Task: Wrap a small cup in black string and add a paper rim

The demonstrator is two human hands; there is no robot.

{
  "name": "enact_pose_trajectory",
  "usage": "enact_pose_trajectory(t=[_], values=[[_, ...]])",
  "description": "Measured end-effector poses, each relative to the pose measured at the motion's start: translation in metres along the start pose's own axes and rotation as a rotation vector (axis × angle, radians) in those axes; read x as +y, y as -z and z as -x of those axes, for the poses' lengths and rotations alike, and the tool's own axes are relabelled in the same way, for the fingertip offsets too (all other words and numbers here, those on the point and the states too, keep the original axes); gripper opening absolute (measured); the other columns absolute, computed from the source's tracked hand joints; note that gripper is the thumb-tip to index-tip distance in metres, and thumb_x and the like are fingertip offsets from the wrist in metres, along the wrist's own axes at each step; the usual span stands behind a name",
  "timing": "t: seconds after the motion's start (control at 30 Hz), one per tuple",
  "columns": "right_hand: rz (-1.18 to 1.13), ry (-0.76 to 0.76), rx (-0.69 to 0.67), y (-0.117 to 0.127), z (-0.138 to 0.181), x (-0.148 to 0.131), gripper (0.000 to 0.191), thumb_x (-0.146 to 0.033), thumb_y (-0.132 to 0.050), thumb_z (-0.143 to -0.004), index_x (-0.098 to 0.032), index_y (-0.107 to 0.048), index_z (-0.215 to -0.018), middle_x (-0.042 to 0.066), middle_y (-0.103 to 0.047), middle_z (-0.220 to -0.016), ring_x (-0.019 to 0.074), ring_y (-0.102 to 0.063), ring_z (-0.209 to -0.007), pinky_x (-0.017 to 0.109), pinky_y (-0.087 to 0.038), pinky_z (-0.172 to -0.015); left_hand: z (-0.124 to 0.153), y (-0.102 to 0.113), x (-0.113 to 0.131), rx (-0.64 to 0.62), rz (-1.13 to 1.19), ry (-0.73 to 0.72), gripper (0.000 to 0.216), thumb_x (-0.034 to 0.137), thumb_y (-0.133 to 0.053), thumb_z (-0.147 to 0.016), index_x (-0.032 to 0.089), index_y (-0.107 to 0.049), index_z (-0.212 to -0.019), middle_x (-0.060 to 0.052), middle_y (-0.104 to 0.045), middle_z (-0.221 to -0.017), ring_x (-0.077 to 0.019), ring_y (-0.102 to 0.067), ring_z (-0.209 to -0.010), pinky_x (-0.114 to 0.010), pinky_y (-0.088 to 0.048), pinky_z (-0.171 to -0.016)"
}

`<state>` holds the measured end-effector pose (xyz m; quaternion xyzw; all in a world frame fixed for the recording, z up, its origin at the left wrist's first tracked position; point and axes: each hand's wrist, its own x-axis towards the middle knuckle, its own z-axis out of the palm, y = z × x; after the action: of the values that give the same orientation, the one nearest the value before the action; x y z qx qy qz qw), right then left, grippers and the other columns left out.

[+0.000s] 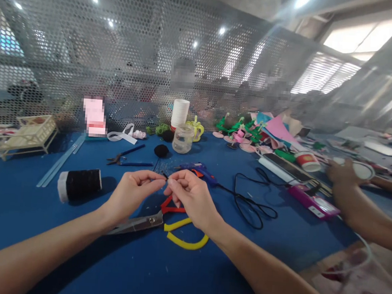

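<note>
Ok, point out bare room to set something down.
Bare blue tabletop: between the black-and-white cylindrical spool and left forearm; between the looped black cable and right forearm. Crowded: around the red-handled metal scissors; along the perforated metal screen.

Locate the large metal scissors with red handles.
In the head view, the scissors lie below and left of centre on the blue tabletop, beside the curved yellow piece, blades pointing left below the left hand.

Between our fingers point(153, 186) we see a black piece point(165, 175); just below them, red scissor handles point(174, 210) and yellow strips point(186, 245). Beyond them sit a blue-and-orange glue gun point(209, 177) and a black ball point(161, 151); left of them, a black-and-white spool point(83, 185). Our surface point(153, 276) is deep blue.
</note>
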<state>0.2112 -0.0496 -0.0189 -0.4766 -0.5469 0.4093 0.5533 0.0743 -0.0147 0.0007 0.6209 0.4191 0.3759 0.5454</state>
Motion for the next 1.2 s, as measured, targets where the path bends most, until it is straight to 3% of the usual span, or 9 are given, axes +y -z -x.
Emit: enact_pose_trajectory(t=[0.17,0.37,0.5,0.83,1.03,1.13,1.2], values=[[0.002,0.003,0.002,-0.002,-0.001,0.006,0.012,-0.027,-0.052,-0.076,-0.015,-0.051,-0.076,-0.003,-0.056,-0.058,0.0045,-0.043,-0.042,0.017,-0.038,-0.04,0.0,-0.003,-0.007,-0.028,0.112,-0.001,0.016,0.029,-0.062,-0.065,0.014,-0.057,-0.064,0.003,-0.053,-0.059,-0.0063,-0.043,-0.054,-0.018,-0.034,-0.051],[0.036,0.015,0.006,-0.004,0.0,0.009,0.013,-0.028,-0.053,-0.076,-0.015,-0.052,-0.077,-0.002,-0.056,-0.06,0.0061,-0.045,-0.045,0.019,-0.039,-0.042,0.003,-0.005,-0.006,-0.068,0.109,0.05,0.022,0.034,-0.059,-0.068,0.014,-0.052,-0.065,0.008,-0.039,-0.049,-0.0026,-0.026,-0.04,-0.017,-0.017,-0.037],[0.079,0.023,0.01,-0.005,0.003,0.007,0.013,-0.029,-0.051,-0.076,-0.016,-0.05,-0.078,0.0,-0.057,-0.06,0.007,-0.046,-0.046,0.02,-0.04,-0.043,0.004,-0.005,-0.004,-0.072,0.137,0.089,0.024,0.035,-0.062,-0.065,0.014,-0.05,-0.063,0.009,-0.038,-0.044,-0.0014,-0.023,-0.036,-0.017,-0.013,-0.035],[0.152,0.085,0.034,-0.007,0.004,0.008,0.011,-0.027,-0.048,-0.078,-0.016,-0.047,-0.082,0.0,-0.058,-0.061,0.0077,-0.047,-0.047,0.021,-0.041,-0.044,0.004,-0.005,-0.011,-0.038,0.219,0.101,0.025,0.036,-0.065,-0.061,0.013,-0.056,-0.064,0.007,-0.044,-0.046,-0.0009,-0.024,-0.034,-0.019,-0.011,-0.036],[0.167,0.117,-0.031,-0.006,0.005,0.005,0.016,-0.027,-0.047,-0.079,-0.016,-0.047,-0.09,0.0,-0.06,-0.064,0.0104,-0.054,-0.054,0.022,-0.043,-0.049,-0.001,0.001,-0.01,-0.049,0.215,0.056,0.023,0.033,-0.064,-0.065,0.014,-0.051,-0.06,0.008,-0.041,-0.044,-0.0017,-0.026,-0.037,-0.018,-0.013,-0.037],[0.177,0.146,-0.007,-0.002,0.002,0.005,0.018,-0.029,-0.048,-0.079,-0.016,-0.049,-0.091,0.001,-0.06,-0.066,0.0116,-0.056,-0.06,0.023,-0.044,-0.052,-0.003,0.007,-0.006,-0.126,0.21,0.042,0.022,0.031,-0.064,-0.066,0.014,-0.05,-0.061,0.007,-0.044,-0.046,-0.0015,-0.029,-0.038,-0.017,-0.015,-0.038],[0.174,0.138,0.012,0.001,0.0,0.005,0.019,-0.032,-0.048,-0.079,-0.016,-0.052,-0.088,0.001,-0.058,-0.066,0.0115,-0.055,-0.059,0.023,-0.043,-0.052,-0.004,0.011,-0.002,-0.243,0.202,0.072,0.021,0.029,-0.063,-0.067,0.014,-0.05,-0.062,0.004,-0.053,-0.053,-0.0011,-0.031,-0.038,-0.018,-0.016,-0.037]])
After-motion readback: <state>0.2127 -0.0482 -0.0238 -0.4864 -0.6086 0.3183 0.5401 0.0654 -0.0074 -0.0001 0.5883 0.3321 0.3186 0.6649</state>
